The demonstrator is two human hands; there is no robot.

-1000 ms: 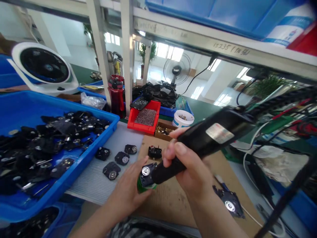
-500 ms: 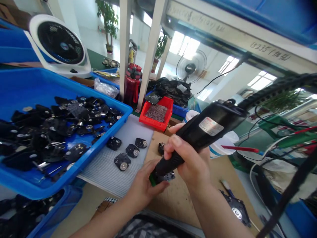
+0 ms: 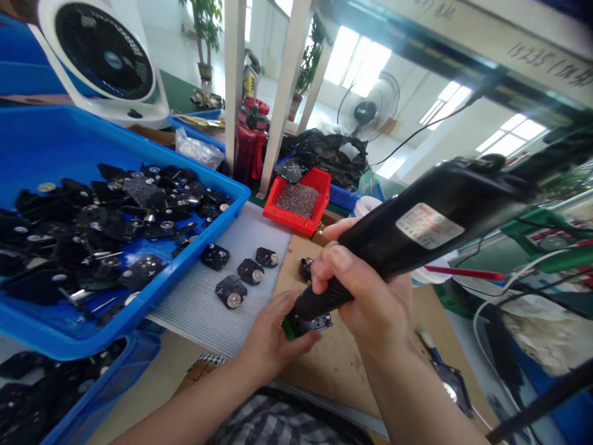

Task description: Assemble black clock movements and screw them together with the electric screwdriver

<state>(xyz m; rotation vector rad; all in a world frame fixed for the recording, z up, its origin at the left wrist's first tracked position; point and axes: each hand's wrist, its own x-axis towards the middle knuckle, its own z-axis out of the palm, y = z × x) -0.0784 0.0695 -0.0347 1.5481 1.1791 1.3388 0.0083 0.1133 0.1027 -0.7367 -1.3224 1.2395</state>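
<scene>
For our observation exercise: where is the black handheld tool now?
In the head view, the black handheld tool slants down from right towards centre, gripped in the right hand, its lower end at the small dark part by the left hand.

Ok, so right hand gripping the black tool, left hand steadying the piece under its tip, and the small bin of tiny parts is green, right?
Not quite: the head view shows the small bin of tiny parts is red, not green. The right hand does grip the black tool, with the left hand steadying the piece under its tip.
</scene>
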